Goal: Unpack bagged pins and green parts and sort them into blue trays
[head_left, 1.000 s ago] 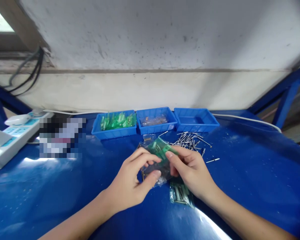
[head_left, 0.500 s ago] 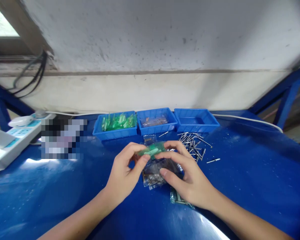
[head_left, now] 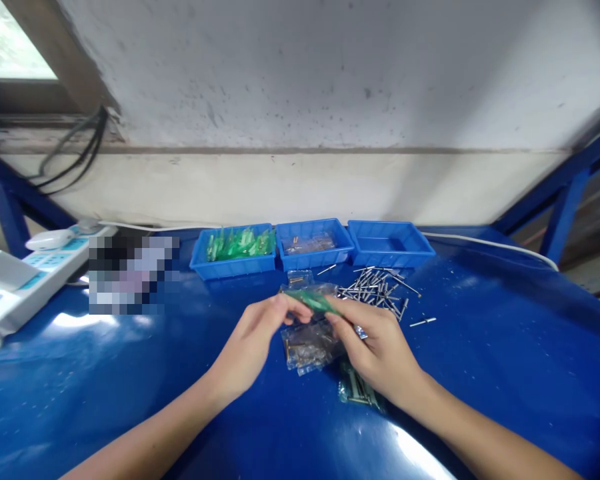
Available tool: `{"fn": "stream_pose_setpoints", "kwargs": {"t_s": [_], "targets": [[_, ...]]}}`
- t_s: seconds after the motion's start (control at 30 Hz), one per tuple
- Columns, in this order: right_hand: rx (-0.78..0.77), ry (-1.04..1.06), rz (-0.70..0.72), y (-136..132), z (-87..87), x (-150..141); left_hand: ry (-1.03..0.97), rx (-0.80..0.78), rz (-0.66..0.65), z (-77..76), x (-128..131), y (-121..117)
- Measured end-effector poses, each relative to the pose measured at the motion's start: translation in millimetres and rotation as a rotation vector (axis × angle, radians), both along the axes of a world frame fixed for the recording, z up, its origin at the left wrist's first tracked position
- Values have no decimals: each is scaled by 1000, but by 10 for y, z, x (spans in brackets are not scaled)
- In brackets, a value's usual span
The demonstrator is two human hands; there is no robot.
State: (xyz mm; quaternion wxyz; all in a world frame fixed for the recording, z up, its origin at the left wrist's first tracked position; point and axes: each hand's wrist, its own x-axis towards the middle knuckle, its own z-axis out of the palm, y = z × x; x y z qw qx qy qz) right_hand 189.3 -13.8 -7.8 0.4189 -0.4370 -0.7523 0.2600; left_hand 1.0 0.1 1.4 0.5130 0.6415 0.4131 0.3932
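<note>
My left hand (head_left: 253,347) and my right hand (head_left: 377,347) both pinch a small clear bag of green parts (head_left: 314,298), held just above the blue table. Under it lies a clear bag of dark and gold parts (head_left: 307,347). Another small bag with green parts (head_left: 356,390) rests by my right wrist. Fingers of both hands are closed on the held bag's ends.
Three blue trays stand at the back: one with green parts (head_left: 235,248), one with small clear bags (head_left: 313,243), one that looks empty (head_left: 390,242). Several metal pins (head_left: 380,288) lie scattered before them. A white power strip (head_left: 30,270) sits at left.
The green bag has been lifted off the lower bag and turned flatter between both hands. My right hand slid from on top of the pile to the bag's right end.
</note>
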Motion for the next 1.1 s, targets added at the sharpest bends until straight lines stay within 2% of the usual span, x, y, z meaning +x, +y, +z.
{"fn": "stream_pose_setpoints", "kwargs": {"t_s": [0.1,0.2,0.27,0.3,0.37,0.43,0.5,0.53,0.6,0.67,0.73,0.93,1.1], "targets": [[124,-103,2,24,-38,13,-134,-299,32,32,35,12],[175,-154,35,31,-50,11,-122,-377,28,29,60,24],[146,-147,84,8,-48,-9,-70,-277,77,44,3,66],[118,-134,112,-13,-47,-24,-22,-180,143,67,-63,102],[75,-104,166,-65,-41,-57,133,64,363,156,-272,204],[63,-85,211,-118,-33,-84,365,305,669,294,-547,334],[72,-78,242,-157,-21,-95,681,361,863,451,-813,473],[77,-76,251,-170,-14,-94,834,366,887,523,-921,542],[91,-75,252,-179,1,-86,1071,368,858,629,-1058,671],[107,-73,241,-174,16,-75,1274,352,741,677,-1094,789],[122,-79,227,-159,28,-66,1388,331,634,680,-1054,891],[152,-128,196,-127,39,-48,1471,302,428,641,-775,1055],[144,-146,209,-137,50,-40,1450,283,383,668,-729,1160]]}}
